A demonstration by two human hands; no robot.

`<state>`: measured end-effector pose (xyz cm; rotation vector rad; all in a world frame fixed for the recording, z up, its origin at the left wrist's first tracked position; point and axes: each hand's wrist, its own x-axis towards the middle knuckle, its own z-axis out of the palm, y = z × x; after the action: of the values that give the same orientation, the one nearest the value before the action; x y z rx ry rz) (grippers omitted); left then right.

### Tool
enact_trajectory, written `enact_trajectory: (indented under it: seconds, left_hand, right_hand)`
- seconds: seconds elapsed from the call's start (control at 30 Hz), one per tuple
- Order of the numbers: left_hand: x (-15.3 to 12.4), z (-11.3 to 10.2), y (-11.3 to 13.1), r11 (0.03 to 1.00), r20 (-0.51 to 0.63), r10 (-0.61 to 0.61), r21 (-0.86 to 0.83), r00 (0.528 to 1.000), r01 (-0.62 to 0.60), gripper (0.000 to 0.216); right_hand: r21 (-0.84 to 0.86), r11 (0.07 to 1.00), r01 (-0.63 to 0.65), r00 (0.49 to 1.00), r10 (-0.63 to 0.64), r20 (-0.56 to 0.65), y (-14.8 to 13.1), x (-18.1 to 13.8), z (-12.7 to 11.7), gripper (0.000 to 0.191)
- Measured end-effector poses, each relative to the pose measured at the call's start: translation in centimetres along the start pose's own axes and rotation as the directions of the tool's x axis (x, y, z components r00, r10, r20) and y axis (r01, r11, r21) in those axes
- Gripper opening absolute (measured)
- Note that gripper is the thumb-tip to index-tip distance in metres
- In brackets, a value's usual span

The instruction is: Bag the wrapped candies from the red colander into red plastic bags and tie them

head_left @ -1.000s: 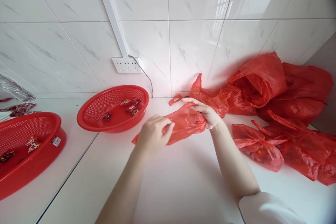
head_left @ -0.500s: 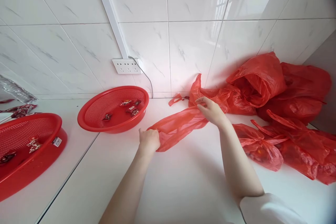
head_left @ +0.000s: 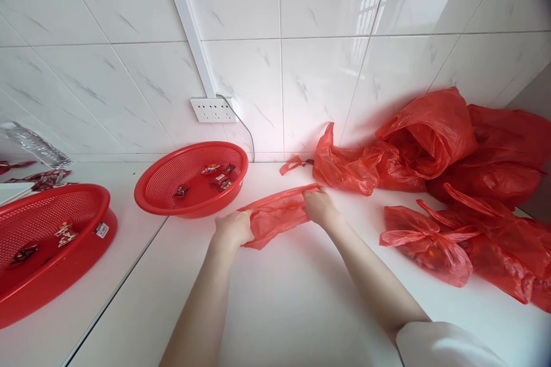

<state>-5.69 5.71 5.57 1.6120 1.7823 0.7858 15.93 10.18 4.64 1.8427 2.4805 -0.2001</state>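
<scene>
A thin red plastic bag (head_left: 278,215) is stretched between my two hands, low over the white table. My left hand (head_left: 233,229) is closed on its left end, fingers partly hidden by the film. At the bag's right end, my right hand (head_left: 321,206) is closed round the plastic in a fist. Just beyond my left hand stands a red plastic basket (head_left: 148,200) with several small wrapped sweets (head_left: 221,180) inside. Behind my right hand lies a crumpled red bag (head_left: 344,169) against the wall.
A second red basket (head_left: 103,246) with a few wrapped pieces stands at the left. Tied, filled red bags (head_left: 439,249) lie at the right, with larger red bags (head_left: 430,126) behind them. A socket strip (head_left: 214,110) with a cable is on the tiled wall. A clear plastic bottle (head_left: 38,146) lies far left.
My right hand has moved left and closed on the bag, where its fingers were more spread before. The stretched bag is now shorter between my hands. The view has shifted slightly.
</scene>
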Motion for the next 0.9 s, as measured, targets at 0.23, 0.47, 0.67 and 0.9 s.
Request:
enact_trajectory:
  seconds: [0.23, 0.47, 0.67, 0.9]
  left_hand:
    - [-2.7, 3.2, 4.1, 0.920, 0.040, 0.214, 0.329, 0.976, -0.215, 0.025]
    - [0.5, 3.6, 0.8, 0.929, 0.127, -0.054, 0.370, 0.990, 0.003, 0.016]
    - [1.5, 4.4, -0.1, 0.845, 0.269, -0.114, 0.533, 0.956, -0.049, 0.091]
    - [1.6, 5.3, -0.3, 0.827, 0.356, -0.150, 0.556, 0.922, -0.080, 0.100]
  right_hand:
    - [0.019, 0.994, 0.104, 0.993, -0.105, 0.063, -1.1, -1.1, -0.9, 0.022]
    - [0.001, 0.999, -0.033, 0.971, 0.032, 0.235, -0.1, -0.8, 0.2, 0.018]
    - [0.236, 0.951, 0.201, 0.943, -0.252, 0.215, -0.1, -0.9, 0.6, 0.023]
    - [0.241, 0.942, 0.234, 0.943, -0.281, 0.180, 0.2, 0.6, 2.1, 0.050]
